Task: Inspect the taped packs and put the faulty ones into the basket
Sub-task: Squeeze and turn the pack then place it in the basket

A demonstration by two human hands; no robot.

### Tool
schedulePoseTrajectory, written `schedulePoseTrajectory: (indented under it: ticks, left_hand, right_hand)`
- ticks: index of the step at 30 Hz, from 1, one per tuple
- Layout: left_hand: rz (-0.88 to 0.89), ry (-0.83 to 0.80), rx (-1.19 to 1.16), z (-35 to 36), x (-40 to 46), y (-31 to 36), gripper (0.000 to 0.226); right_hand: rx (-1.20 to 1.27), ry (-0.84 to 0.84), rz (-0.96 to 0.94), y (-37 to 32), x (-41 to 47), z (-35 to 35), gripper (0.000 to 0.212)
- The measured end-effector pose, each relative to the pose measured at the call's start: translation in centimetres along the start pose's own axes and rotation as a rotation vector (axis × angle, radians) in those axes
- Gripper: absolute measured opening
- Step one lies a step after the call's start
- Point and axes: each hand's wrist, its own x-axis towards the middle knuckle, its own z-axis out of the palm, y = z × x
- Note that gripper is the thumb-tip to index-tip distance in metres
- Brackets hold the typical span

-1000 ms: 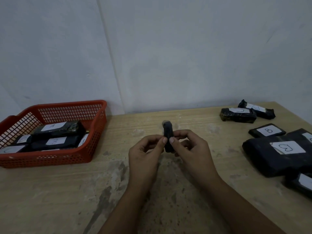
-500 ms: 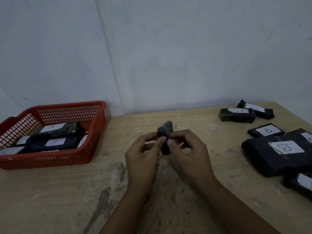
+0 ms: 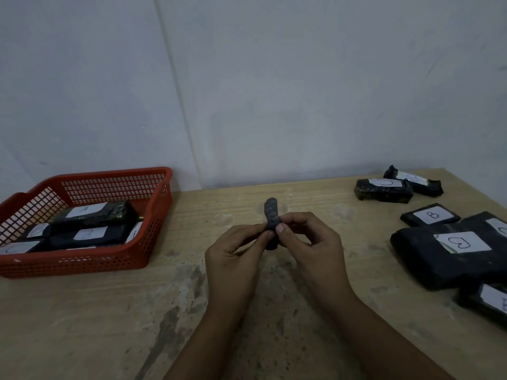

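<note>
A small black taped pack (image 3: 271, 215) stands on end above the middle of the table, pinched between both hands. My left hand (image 3: 236, 259) grips its left side with thumb and fingers. My right hand (image 3: 310, 250) grips its right side, thumb on the front. The pack's lower part is hidden by my fingers. The red mesh basket (image 3: 153, 215) sits at the left and holds several black packs with white labels (image 3: 87, 234). More labelled black packs lie at the right: a large one (image 3: 450, 259), a small one marked B (image 3: 430, 218) and two at the back (image 3: 384, 189).
The wooden table (image 3: 109, 325) is stained and ends against a pale wall at the back. Another labelled pack (image 3: 488, 303) lies at the right edge of the view, partly cut off.
The pack has been turned in my fingers: its top end tilted left half a second ago and now points up and slightly back. Both hands stayed in place.
</note>
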Motion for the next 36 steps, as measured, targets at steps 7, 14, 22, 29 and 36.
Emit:
schedulePoseTrajectory:
  ticks: [7, 14, 22, 29, 36]
  left_hand:
    - [-0.046, 0.023, -0.018, 0.33, -0.14, -0.15, 0.019]
    - [-0.189, 0.041, -0.151, 0.11, 0.23, -0.12, 0.023]
    - [-0.243, 0.041, -0.153, 0.40, -0.31, -0.48, 0.022]
    - [-0.274, 0.018, -0.252, 0.52, -0.24, -0.21, 0.024]
    - [-0.299, 0.013, -0.235, 0.41, -0.08, 0.39, 0.015]
  right_hand:
    - [0.058, -0.017, 0.022, -0.62, 0.00, 0.37, 0.012]
    - [0.154, -0.059, 0.056, -0.67, -0.47, 0.87, 0.014]
    - [0.046, -0.033, 0.009, -0.55, -0.36, 0.37, 0.008]
    - [0.068, -0.036, 0.042, -0.55, -0.17, 0.25, 0.007]
    - [0.087, -0.084, 0.081, -0.80, -0.06, 0.32, 0.021]
